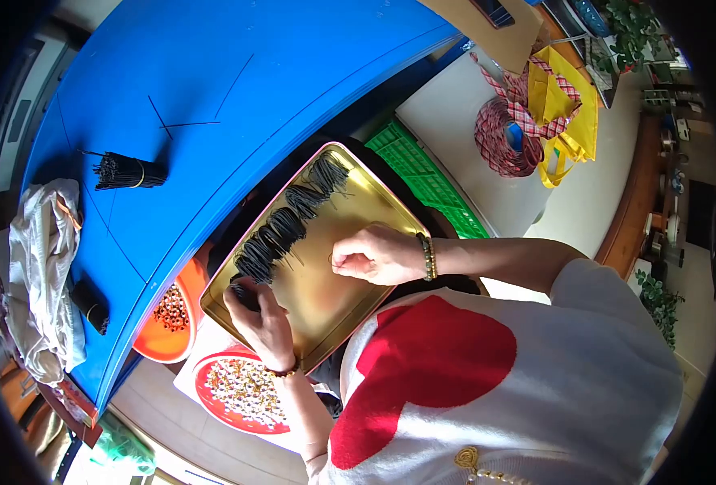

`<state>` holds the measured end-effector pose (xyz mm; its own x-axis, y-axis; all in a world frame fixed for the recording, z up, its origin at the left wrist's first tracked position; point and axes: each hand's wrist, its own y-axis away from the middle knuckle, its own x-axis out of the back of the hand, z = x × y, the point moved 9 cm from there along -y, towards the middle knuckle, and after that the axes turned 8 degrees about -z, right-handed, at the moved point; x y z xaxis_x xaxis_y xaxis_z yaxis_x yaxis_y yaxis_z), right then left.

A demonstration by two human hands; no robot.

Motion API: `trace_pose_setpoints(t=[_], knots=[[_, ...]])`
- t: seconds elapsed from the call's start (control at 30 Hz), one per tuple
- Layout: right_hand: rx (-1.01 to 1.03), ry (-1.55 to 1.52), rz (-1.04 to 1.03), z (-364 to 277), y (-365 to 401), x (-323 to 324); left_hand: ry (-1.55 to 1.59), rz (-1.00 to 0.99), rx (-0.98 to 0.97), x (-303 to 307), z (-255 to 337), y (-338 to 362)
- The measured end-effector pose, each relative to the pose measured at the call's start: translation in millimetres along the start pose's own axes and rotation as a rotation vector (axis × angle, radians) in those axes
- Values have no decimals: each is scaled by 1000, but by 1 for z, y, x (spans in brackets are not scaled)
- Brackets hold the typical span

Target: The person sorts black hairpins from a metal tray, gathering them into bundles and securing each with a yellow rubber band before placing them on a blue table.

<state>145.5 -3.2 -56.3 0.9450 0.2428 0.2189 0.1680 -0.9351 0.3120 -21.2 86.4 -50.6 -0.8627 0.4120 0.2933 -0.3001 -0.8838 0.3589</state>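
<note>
A gold metal tray (326,303) lies across the lap, tilted in view. Bundles of thin black wires (281,230) form a row along its left side. At the lower end of that row, my left hand (263,323) is closed round a black bundle, partly hidden by the fingers. Over the tray's middle, my right hand (374,255) has its fingers curled together; whatever they may pinch is too small to name.
A blue table (212,48) holds a banded black wire bundle (132,171), loose wires and white cloth (47,275). Below are an orange bowl (164,343) and a red bowl (245,392) of beads. A green crate (427,174) and plaid ribbon roll (507,137) lie beyond.
</note>
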Motion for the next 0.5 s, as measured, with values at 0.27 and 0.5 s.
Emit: trace_pose_setpoints(t=[0.27, 0.5], knots=[[260, 299, 131, -41, 8, 21, 1236, -553, 280, -62, -6, 20], [137, -126, 91, -22, 11, 15, 1391, -620, 297, -75, -6, 23]])
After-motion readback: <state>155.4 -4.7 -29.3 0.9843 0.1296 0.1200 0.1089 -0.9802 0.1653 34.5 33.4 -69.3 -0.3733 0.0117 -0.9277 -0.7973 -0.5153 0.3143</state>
